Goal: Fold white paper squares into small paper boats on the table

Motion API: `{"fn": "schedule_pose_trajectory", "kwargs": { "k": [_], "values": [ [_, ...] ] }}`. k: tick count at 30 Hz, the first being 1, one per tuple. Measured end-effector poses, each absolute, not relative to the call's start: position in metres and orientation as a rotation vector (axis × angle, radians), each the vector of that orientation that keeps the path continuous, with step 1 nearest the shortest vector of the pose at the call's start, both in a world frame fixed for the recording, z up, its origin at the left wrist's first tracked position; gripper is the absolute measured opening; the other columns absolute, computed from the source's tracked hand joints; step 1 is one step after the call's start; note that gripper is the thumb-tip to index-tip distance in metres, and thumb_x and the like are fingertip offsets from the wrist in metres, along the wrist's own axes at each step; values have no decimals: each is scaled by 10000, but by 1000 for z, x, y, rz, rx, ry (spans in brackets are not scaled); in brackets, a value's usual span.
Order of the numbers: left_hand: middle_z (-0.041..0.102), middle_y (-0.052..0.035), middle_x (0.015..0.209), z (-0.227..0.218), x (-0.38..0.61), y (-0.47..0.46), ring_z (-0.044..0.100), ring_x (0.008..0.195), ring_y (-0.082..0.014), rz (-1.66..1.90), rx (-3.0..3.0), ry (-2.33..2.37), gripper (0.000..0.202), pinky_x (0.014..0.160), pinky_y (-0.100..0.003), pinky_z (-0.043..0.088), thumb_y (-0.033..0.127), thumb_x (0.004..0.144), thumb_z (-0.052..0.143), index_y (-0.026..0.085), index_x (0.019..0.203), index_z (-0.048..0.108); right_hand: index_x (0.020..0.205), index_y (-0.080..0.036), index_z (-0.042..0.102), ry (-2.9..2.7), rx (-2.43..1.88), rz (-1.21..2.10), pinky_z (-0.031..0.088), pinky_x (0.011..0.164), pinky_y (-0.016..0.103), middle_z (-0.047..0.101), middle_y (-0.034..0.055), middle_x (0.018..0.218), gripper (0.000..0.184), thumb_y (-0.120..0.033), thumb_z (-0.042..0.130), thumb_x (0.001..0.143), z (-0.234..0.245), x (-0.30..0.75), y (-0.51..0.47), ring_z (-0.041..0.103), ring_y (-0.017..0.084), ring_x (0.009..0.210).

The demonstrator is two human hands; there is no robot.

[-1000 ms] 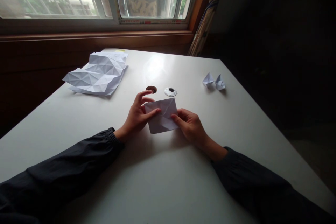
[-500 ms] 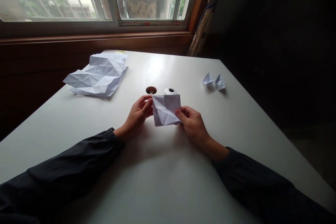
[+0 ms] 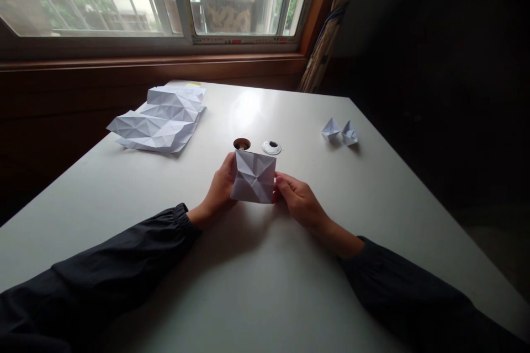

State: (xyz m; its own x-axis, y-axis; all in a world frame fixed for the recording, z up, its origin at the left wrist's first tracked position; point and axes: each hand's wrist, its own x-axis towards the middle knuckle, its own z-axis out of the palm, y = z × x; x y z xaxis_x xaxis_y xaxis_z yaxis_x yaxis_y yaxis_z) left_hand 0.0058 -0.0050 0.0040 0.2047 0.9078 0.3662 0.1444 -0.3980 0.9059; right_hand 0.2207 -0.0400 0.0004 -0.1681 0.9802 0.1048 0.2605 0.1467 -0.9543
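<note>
A folded square of white paper (image 3: 254, 177), creased from its middle toward the corners, is held up above the table. My left hand (image 3: 221, 187) is closed on its left edge, with most of the fingers hidden behind the paper. At the right edge, my right hand (image 3: 298, 197) pinches the sheet between thumb and fingers. The paper's creased face is turned toward me.
Creased white sheets (image 3: 161, 121) lie at the table's far left. Two small folded paper pieces (image 3: 339, 132) stand at the right. Beyond my hands, the white table (image 3: 248, 298) has a round hole (image 3: 242, 144) and a round cap (image 3: 271, 147).
The paper has turned slightly and shifted a little left and down. My right thumb has moved from the paper's face to its right edge. The whole view has shifted slightly.
</note>
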Motion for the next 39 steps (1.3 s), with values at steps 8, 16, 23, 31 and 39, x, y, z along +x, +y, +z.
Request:
{"fn": "schedule_pose_trajectory", "kwargs": {
  "k": [8, 16, 23, 31, 39],
  "values": [
    [710, -44, 1261, 9, 4, -7, 661, 1115, -210, 1371, 2196, 975, 321, 982, -374, 528, 147, 964, 578, 296, 1213, 715, 1309, -172, 624, -1222, -996, 1706, 594, 864, 425, 746, 156, 1123, 760, -780, 331, 959, 24, 216, -46, 726, 279, 1001],
    [614, -79, 1441, 6, -7, 3, 599, 1261, -263, 986, 2589, 642, 498, 1043, -474, 529, 167, 942, 597, 313, 1418, 592, 1196, -167, 657, -1074, -968, 1832, 611, 898, 440, 750, 118, 1103, 366, -327, 732, 876, 26, 232, -37, 740, 243, 925],
    [718, -97, 1206, 5, -6, 7, 643, 1093, -244, 1020, 2595, 737, 350, 983, -437, 536, 323, 974, 635, 250, 1316, 656, 1181, -178, 671, -1168, -987, 1784, 604, 886, 404, 743, 88, 1042, 393, -423, 737, 881, 22, 234, -35, 722, 227, 905],
    [642, -112, 1138, 9, 0, 0, 603, 1045, -254, 724, 2764, 923, 364, 945, -432, 530, 337, 991, 599, 210, 1332, 586, 1460, -225, 494, -1118, -1059, 1850, 608, 793, 344, 729, 90, 1111, 608, -368, 711, 910, 36, 247, -27, 717, 204, 904],
    [631, -85, 1060, 18, 0, 3, 600, 866, -192, 710, 2761, 894, 156, 781, -328, 495, 304, 961, 609, 204, 1074, 644, 1383, -223, 587, -1528, -1304, 1642, 612, 848, 388, 642, 145, 1357, 570, -292, 779, 850, 51, 270, -19, 703, 249, 1068]
  ]
}}
